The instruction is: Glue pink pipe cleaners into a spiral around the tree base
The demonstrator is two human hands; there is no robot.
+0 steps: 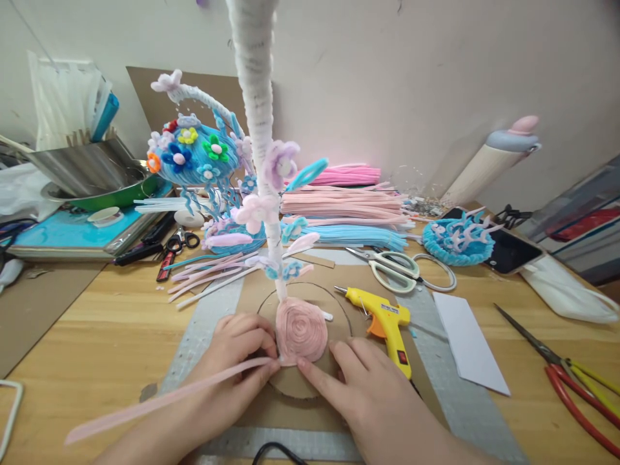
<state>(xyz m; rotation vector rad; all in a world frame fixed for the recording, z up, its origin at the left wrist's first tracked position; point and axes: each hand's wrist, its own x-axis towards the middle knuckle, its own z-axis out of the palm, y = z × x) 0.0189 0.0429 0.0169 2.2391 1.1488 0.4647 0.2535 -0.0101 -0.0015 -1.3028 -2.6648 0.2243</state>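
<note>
A flat pink coil of fuzzy pipe cleaner [301,330] lies on cardboard, inside a drawn circle. At the coil's lower left edge, my left hand [237,355] pinches a loose pink pipe cleaner [169,400], whose free end trails across my wrist. My right hand [365,381] rests on the cardboard to the right, index fingertip pressed to the coil's lower edge and the other fingers loosely bent. From the coil's back edge rises a white wrapped stem [259,97] bearing pastel flowers and leaves. A short white end pokes out at the coil's right.
Right of the coil lies a yellow glue gun [382,313]; behind are pale-handled scissors [392,268]. Red-and-yellow-handled scissors [562,368] lie far right beside white paper [469,342]. Bundled pipe cleaners [343,206] line the back. A blue flowered piece [198,152] stands back left.
</note>
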